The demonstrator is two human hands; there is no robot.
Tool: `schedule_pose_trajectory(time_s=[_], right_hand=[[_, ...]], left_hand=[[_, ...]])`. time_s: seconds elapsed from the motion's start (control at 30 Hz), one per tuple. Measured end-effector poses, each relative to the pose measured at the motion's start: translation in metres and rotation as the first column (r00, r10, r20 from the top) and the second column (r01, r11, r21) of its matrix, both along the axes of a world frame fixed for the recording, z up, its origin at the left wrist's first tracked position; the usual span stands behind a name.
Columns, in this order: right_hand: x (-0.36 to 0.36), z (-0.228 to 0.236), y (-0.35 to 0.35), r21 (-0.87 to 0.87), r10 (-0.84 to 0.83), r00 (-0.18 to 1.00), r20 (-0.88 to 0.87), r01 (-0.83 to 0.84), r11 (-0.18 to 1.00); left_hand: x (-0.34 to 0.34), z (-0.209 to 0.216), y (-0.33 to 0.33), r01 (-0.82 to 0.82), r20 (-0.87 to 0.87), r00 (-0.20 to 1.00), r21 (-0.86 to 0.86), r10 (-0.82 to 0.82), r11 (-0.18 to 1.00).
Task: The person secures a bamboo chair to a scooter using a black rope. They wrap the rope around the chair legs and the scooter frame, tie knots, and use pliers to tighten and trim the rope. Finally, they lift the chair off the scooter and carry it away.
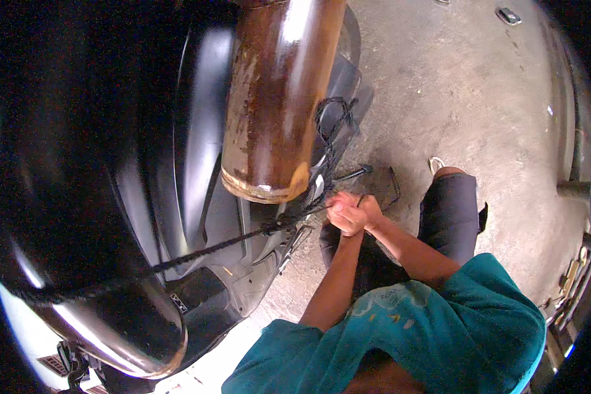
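My left hand (340, 217) and my right hand (369, 210) are pressed together, both gripping the end of a black rope (243, 240). The rope runs taut from my hands leftward across the black body of a scooter (197, 151). A rusty brown metal cylinder (276, 98) lies on the scooter, its round end just above and left of my hands. More of the rope is looped and knotted beside the cylinder's right side (331, 125).
The scooter stands on a grey concrete floor (479, 98). My leg in dark shorts (450, 207) and a sandal (435, 163) are right of my hands. A black foot peg (354, 174) sticks out near them. A small metal object (509, 16) lies far off.
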State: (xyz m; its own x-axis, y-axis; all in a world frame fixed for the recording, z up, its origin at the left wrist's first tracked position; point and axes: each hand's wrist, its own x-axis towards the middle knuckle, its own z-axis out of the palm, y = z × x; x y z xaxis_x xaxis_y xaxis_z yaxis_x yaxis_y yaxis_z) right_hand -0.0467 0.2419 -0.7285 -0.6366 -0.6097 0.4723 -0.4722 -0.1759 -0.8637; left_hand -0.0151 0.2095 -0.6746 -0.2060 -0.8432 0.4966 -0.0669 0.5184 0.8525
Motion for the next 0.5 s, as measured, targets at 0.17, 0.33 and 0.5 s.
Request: schedule_pose_trajectory(time_s=[0.17, 0.33, 0.5], right_hand=[[-0.001, -0.05, 0.0, 0.271, 0.127, 0.992, -0.018, -0.118, 0.955], [0.029, -0.039, -0.003, 0.128, 0.15, 0.751, 0.643, -0.298, 0.946], [0.003, -0.04, 0.028, 0.263, 0.155, 0.716, 0.681, -0.437, 0.86]], left_hand=[[-0.012, 0.006, -0.007, 0.095, -0.044, 0.995, 0.088, -0.092, 0.992], [-0.001, -0.087, -0.062, -0.109, 0.399, 0.516, -0.847, 0.758, 0.52], [0.025, -0.09, -0.003, 0.08, 0.141, 0.4, -0.99, 0.906, 0.119]])
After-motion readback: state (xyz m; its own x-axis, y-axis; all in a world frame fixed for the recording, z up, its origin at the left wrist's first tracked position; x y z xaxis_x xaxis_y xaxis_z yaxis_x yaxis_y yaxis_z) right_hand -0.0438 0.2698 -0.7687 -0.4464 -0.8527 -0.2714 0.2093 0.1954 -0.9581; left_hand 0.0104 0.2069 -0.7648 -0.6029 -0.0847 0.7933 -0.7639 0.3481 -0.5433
